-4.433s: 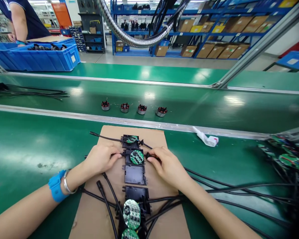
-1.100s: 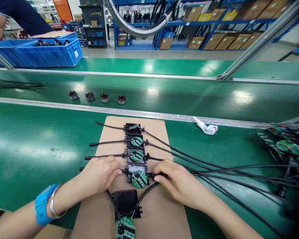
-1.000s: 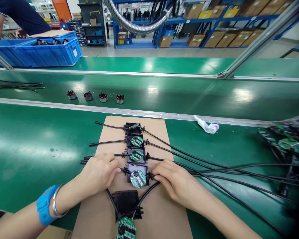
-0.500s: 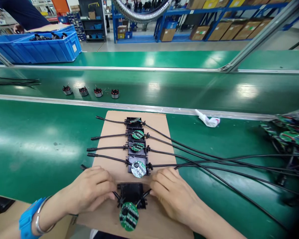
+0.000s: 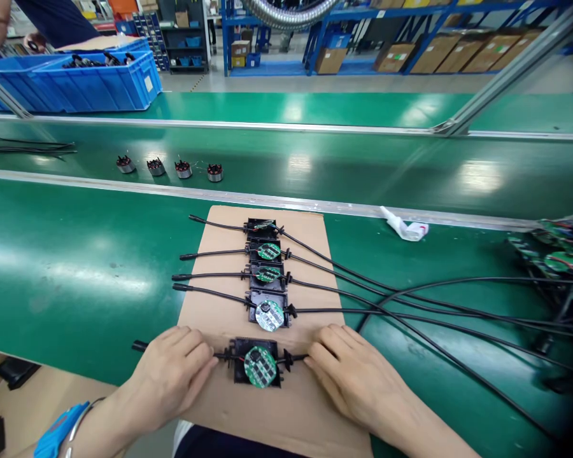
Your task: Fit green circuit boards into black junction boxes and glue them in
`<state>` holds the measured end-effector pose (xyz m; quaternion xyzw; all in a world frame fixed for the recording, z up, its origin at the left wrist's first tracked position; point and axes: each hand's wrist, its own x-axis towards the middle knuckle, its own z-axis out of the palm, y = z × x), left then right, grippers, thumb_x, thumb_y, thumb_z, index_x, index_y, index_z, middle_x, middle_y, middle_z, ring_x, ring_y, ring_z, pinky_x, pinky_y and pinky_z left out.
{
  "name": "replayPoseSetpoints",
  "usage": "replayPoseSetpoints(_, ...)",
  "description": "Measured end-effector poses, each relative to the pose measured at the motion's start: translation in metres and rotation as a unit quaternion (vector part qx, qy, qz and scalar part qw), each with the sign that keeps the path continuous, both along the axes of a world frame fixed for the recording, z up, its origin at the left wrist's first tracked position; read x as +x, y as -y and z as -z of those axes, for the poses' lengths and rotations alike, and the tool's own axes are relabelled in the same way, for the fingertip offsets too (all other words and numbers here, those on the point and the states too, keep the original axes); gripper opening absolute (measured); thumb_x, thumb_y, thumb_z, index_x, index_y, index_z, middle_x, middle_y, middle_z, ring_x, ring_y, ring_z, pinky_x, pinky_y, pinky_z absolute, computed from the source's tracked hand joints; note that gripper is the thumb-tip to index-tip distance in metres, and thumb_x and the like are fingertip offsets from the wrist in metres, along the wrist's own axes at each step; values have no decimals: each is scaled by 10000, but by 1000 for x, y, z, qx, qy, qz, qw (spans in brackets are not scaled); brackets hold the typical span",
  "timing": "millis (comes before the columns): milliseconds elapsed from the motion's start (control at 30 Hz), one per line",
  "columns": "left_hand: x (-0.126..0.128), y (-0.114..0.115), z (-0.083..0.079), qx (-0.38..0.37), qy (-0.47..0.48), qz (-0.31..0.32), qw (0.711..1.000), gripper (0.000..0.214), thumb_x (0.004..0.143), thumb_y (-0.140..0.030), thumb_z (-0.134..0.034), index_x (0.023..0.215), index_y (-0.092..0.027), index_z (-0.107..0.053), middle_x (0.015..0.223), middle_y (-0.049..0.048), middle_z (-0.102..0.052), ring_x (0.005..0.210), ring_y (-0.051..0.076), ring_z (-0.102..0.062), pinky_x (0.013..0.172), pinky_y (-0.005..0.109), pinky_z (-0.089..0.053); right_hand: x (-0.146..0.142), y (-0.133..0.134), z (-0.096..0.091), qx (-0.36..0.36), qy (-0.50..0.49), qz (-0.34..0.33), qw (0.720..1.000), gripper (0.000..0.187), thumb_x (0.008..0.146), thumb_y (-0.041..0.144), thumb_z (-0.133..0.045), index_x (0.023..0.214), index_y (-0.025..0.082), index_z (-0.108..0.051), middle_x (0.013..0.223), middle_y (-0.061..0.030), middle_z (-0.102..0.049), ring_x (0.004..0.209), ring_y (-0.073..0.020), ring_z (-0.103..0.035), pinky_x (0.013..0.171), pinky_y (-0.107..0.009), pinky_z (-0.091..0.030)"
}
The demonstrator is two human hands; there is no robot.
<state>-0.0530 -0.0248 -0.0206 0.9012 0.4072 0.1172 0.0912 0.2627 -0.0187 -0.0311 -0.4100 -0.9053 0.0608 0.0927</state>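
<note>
On a cardboard sheet (image 5: 210,407), a black plastic case (image 5: 241,376) lies nearest me with a round green circuit board (image 5: 260,367) resting over it. Black cables leave the case on both sides. My left hand (image 5: 174,369) is closed on the short left cable (image 5: 140,345), whose plug end sticks out past the hand. Closed on the right cable (image 5: 298,358), close to its black grommet (image 5: 287,360), is my right hand (image 5: 348,366). Beyond them, several similar cases (image 5: 268,299) with boards and cables form a column.
Several small motor stators (image 5: 183,169) stand in a row on the green conveyor belt (image 5: 363,165). A crumpled white wrapper (image 5: 405,228) lies by the metal rail. More circuit boards (image 5: 566,254) are piled at right. Blue bins (image 5: 95,83) stand at far left beside another person (image 5: 57,25).
The circuit board has swung up from the near edge onto the case, and the cables now run straight out sideways. My hands have moved slightly apart.
</note>
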Motion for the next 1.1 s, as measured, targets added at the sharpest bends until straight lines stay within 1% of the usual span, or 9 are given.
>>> replayPoseSetpoints(267, -5, -22, -23, -68, 62, -16, 996, 99, 898, -261, -505, 913, -193, -574, 850, 51, -593, 767, 195, -546, 658, 308, -462, 24, -20, -34, -63, -91, 10, 994, 113, 916, 231, -477, 843, 192, -553, 810, -60, -560, 760, -194, -490, 690, -324, -408)
replayPoseSetpoints(433, 9, -89, -40, -30, 87, -4, 996, 165, 926, -250, -448, 975, -199, -597, 965, 61, -617, 890, 201, -573, 763, 308, -483, 99, -119, -60, 5, -34, 244, 969, 248, 925, 341, -430, 839, 193, -609, 886, -86, -638, 886, -226, -566, 821, -348, -433)
replayPoseSetpoints(533, 32, -140, -39, 4, 70, 22, 997, 303, 948, -250, -406, 1207, -197, -554, 1182, 87, -602, 1067, 224, -555, 900, 354, -461, 150, -179, -56, 36, 37, 379, 924, 261, 872, 281, -418, 843, 144, -639, 901, -157, -660, 919, -289, -594, 849, -406, -426)
replayPoseSetpoints(633, 56, -170, -31, 8, 25, 81, 996, 493, 960, -294, -412, 1440, -210, -335, 1419, 95, -463, 1275, 259, -432, 1027, 437, -379, 177, -208, -37, 23, 52, 395, 917, 215, 811, 270, -473, 815, 155, -655, 827, -147, -678, 852, -299, -626, 793, -400, -447)
replayPoseSetpoints(700, 66, -177, -23, -8, -1, 108, 994, 498, 958, -335, -431, 1437, -226, -352, 1445, 79, -442, 1311, 271, -400, 1056, 465, -345, 183, -212, -23, 13, 47, 391, 919, 192, 794, 289, -500, 811, 165, -646, 828, -139, -680, 820, -291, -634, 762, -383, -458)
replayPoseSetpoints(800, 73, -177, -12, -24, 4, 99, 995, 445, 950, -341, -448, 1374, -205, -458, 1417, 84, -478, 1281, 273, -439, 1065, 466, -341, 186, -207, -10, 12, 25, 398, 917, 219, 801, 327, -502, 879, 155, -613, 880, -156, -671, 823, -310, -632, 724, -394, -460)
replayPoseSetpoints(933, 69, -175, -9, -46, 61, 84, 994, 433, 941, -321, -456, 1352, -188, -471, 1380, 98, -509, 1249, 260, -460, 1065, 467, -355, 164, -198, -21, 9, -25, 428, 904, 324, 853, 440, -465, 1013, 179, -569, 877, -131, -675, 735, -296, -630, 620, -379, -457)
replayPoseSetpoints(1000, 68, -172, -14, -49, 107, 70, 991, 369, 935, -287, -455, 1285, -189, -525, 1344, 103, -532, 1226, 255, -473, 1055, 469, -363, 132, -191, -35, -26, -129, 407, 904, 331, 851, 491, -493, 1009, 209, -562, 865, -91, -670, 724, -255, -624, 627, -353, -469)
replayPoseSetpoints(1100, 75, -165, -26, -113, 203, 34, 972, 292, 929, -262, -467, 1197, -203, -567, 1247, 95, -579, 1138, 228, -529, 993, 430, -421, 61, -176, -55, -155, -348, 265, 886, 313, 820, 501, -583, 935, 212, -549, 808, -41, -622, 712, -194, -591, 624, -308, -485)
